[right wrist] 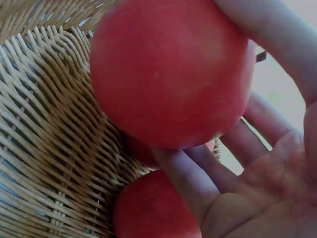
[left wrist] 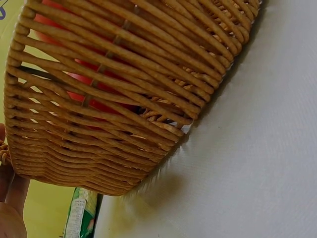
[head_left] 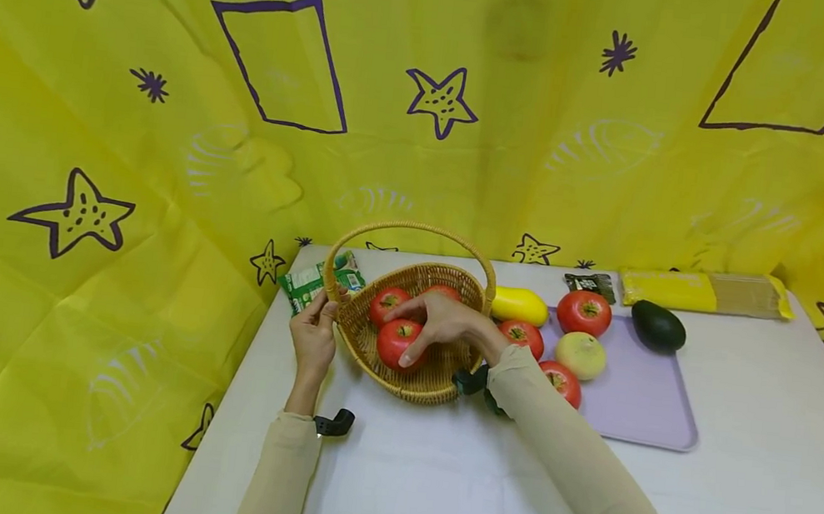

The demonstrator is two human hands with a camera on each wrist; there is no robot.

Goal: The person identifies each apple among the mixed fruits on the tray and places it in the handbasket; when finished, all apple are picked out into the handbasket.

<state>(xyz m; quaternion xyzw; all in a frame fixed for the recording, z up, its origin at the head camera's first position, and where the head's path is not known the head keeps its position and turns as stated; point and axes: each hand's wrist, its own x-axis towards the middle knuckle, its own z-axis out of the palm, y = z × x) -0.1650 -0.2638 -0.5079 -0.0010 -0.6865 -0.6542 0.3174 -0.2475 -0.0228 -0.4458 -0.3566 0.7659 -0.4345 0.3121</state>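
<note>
wicker, tan and glossy, forms the basket (head_left: 416,393) on the white desk (head_left: 404,474) in the head view. the person's left grip (head_left: 313,340) pinches the left end of its handle (head_left: 415,226), while the right grip (head_left: 443,319) reaches inside, thumb and fingers clasped round a red fruit (head_left: 389,343). two more, a left red fruit (head_left: 388,301) and a far red fruit (head_left: 444,291), sit in there too. just right of the basket, a lilac tray (head_left: 645,407) carries other produce, among it a dark avocado (head_left: 657,327) and a pale round fruit (head_left: 580,356).

from the left wrist, i see mostly the basket's woven side, red showing through the gaps, fingers at the far left; i cannot tell whether the base sits flat. that hold on the handle should be firm, i'd say, so the basket doesn't rock.

the right wrist view shows the thumb above and fingers below the clasped fruit, near the wicker wall. to my mind, good handling means light, even pressure, minding the neighbouring fruit, and loosening only where it is fully supported, so nothing gets bruised.
</note>
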